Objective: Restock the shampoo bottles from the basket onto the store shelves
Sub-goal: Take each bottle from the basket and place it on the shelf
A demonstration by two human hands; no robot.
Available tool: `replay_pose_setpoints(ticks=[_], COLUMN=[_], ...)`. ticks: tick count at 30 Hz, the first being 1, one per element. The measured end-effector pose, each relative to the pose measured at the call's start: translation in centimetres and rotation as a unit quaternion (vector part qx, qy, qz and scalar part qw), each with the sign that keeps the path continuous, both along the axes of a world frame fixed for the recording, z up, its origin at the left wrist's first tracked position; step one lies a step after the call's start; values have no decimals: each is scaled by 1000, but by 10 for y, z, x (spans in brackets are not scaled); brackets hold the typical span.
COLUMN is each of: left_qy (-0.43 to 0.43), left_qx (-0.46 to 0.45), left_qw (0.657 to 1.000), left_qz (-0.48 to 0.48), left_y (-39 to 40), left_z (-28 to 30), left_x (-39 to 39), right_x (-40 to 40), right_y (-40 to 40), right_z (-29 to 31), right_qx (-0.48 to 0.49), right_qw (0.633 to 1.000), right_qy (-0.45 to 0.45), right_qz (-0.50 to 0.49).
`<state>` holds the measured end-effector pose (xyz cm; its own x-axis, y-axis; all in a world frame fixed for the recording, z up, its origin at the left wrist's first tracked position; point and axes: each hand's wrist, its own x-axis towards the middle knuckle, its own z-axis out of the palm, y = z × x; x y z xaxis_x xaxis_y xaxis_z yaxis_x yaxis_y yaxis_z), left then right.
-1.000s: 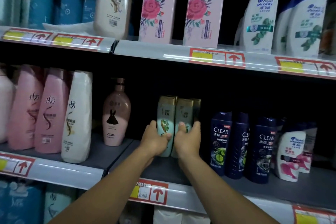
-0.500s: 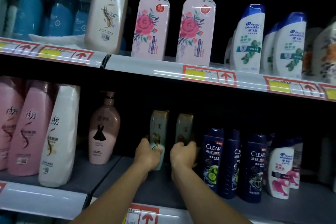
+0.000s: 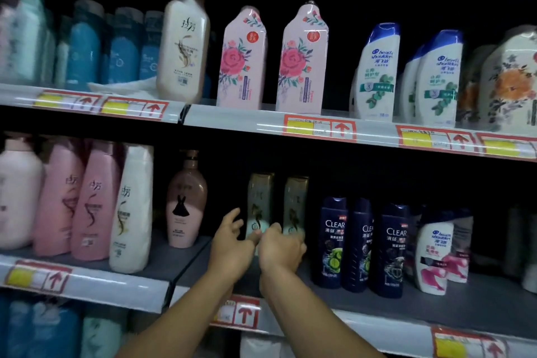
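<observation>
Shampoo bottles (image 3: 259,206) upright on middle shelf (image 3: 479,304), left hand (image 3: 229,244) grip apart, right hand (image 3: 280,250) grip unclear

On the middle shelf (image 3: 479,304), an open gap lies between the brown-pink pump bottle (image 3: 186,200) and the two gold-capped bottles (image 3: 260,200), wide enough for a hand. Both hands already fill the space in front of those two bottles. To their right the dark blue CLEAR bottles (image 3: 334,241) stand close together, blocking that side. The upper shelf edge (image 3: 261,122) hangs above, limiting headroom. Bare shelf runs along the front, before the CLEAR bottles.
</observation>
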<state>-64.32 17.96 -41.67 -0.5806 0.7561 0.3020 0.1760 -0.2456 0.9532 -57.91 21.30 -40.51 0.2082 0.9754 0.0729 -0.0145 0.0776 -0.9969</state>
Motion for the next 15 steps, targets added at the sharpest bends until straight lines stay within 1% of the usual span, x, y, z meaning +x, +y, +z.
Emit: replay_pose_setpoints(ticks=[4,6,8,10,12,15], left_qy=[-9,-27,-50,-55,-42,-44], left_qx=[36,57,69,82,74,58], left_qw=[999,998,996,995,996,996], left_qz=[-2,1,-12,-25,-36,-43], left_y=[-40,-62,-84,-102,-118,-136], left_z=[2,-1,-10,-25,-45,-84], left_x=[27,43,62,80,97,119], right_x=[11,27,51,82,115,153], right_y=[-37,-60,-85,-105,-125,-138], right_z=[-7,-14,-22,-33,-47,-82], right_qx=[-11,3,26,71,111,133], right_qw=[997,991,985,981,972,963], right_qy=[43,75,83,51,24,-21], right_qz=[59,114,151,175,203,233])
